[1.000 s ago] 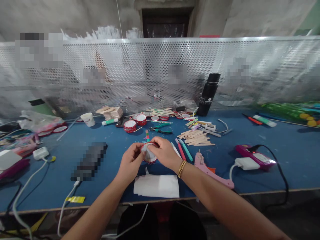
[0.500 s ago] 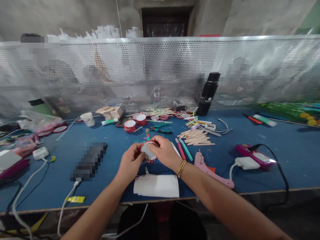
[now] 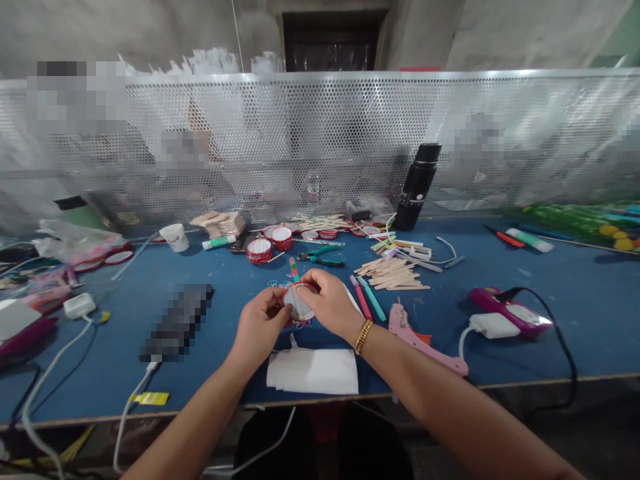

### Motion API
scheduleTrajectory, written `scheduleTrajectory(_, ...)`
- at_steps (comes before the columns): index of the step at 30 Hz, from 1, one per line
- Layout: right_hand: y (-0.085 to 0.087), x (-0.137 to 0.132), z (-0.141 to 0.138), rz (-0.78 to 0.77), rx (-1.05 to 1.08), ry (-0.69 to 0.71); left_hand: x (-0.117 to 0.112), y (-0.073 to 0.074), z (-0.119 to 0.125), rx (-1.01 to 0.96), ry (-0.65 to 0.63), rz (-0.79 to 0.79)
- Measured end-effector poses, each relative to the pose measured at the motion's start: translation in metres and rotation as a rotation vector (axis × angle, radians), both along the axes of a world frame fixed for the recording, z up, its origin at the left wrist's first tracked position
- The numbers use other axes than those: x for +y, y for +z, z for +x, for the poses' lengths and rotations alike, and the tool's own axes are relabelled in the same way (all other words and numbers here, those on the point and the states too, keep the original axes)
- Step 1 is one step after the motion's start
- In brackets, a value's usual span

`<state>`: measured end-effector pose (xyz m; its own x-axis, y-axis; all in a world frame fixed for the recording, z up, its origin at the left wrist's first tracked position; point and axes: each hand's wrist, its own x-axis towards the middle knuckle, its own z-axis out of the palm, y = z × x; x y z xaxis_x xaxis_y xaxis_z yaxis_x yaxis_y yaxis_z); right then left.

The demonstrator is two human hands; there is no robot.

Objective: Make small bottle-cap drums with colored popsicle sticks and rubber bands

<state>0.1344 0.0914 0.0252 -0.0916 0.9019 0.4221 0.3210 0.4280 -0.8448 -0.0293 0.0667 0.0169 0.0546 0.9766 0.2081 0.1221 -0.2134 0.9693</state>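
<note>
- Compared with half a second earlier, very little differs: both hands keep their grip and the disc stays in nearly the same spot; any slight turn of it is too small to tell.
- The left hand (image 3: 263, 317) pinches the disc's rim at 8 to 9 o'clock, thumb on the face, fingers curled at the edge.
- The right hand (image 3: 330, 303) pinches it from 2 o'clock, thumb lying across the upper face; its fingers behind are partly hidden.
- The small red-rimmed disc (image 3: 301, 307) is held over the counter (image 3: 240, 387) in front of the person, its round whitish-grey face turned up toward the camera, with purplish loops at its 6 o'clock edge.
- A striped stick (image 3: 294, 269) shows at 12 o'clock; whether it is joined to the disc cannot be told.
- Around the disc: folded white cloth (image 3: 313, 372) at 6 o'clock, pink glue gun (image 3: 401, 325) toward 4, pliers (image 3: 327, 261) at 1, small red drums (image 3: 259, 252) toward 11.
</note>
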Motion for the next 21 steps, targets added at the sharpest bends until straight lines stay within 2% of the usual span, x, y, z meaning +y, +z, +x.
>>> scheduleTrajectory(12,-0.0028,0.0021,0.0,-0.047,0.0,0.033,0.0022,-0.0007,-0.0009,-0.05,0.039,-0.018)
scheduleTrajectory(17,-0.0009,0.0046,0.0005,-0.091,0.101,0.052,0.0032,0.0013,-0.002,-0.121,0.055,-0.058)
scheduleTrajectory(21,-0.0004,0.0073,0.0007,-0.102,0.189,0.024,0.0018,0.0023,-0.0021,-0.217,0.02,-0.116)
